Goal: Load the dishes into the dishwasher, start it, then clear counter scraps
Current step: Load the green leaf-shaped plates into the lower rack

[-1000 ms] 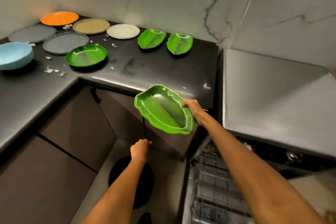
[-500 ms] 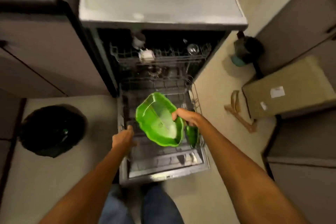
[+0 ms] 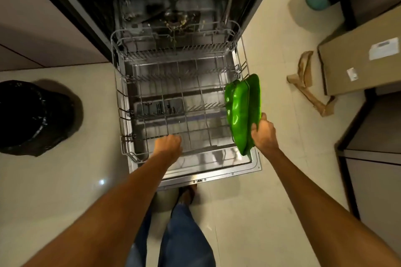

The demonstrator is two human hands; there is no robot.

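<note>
Right hand (image 3: pixel 263 131) has its grip clamped on the lower edge of a green leaf-shaped dish (image 3: pixel 242 110), held on edge at the right side of the pulled-out lower rack (image 3: pixel 173 102), centre frame. Left hand (image 3: pixel 168 144) is curled over the rack's front rail; can't tell how tightly. A black bin (image 3: pixel 32 117) sits at left.

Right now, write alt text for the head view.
A right hand holds a green leaf-shaped dish on edge at the right side of a pulled-out lower dishwasher rack, while the left hand grips the rack's front rail. A black bin stands left.
</note>
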